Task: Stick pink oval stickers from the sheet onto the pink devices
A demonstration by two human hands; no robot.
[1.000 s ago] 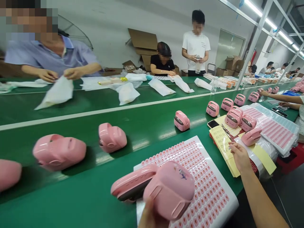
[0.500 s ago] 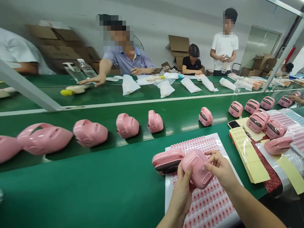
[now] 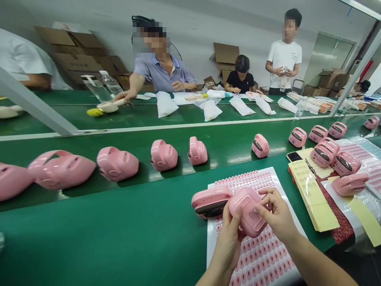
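My left hand (image 3: 228,230) grips a pink plastic device (image 3: 245,216) with rounded corners, its flat underside tilted toward me. At its right edge my right hand (image 3: 278,214) has thumb and bent fingers against it. A small whitish spot shows by the right thumb tip; I cannot tell what it is. Just behind lies another pink device (image 3: 210,200) with a dark front panel, on its side and partly hidden. Beneath both is a white sheet (image 3: 212,246) covered with rows of small pink oval stickers (image 3: 260,260).
Pink handled devices (image 3: 164,155) stand along the green conveyor belt (image 3: 229,137). To my right are yellow sticker sheets (image 3: 312,196), a phone (image 3: 294,156) and more pink devices (image 3: 345,162). Across the belt, people work among white pouches (image 3: 166,105). A metal post (image 3: 32,99) slants at left.
Both my hands keep nearly the same hold on the device. Across the belt, a person's hand has shifted right with a pale, yellow-ended item. The hand at far right has left view.
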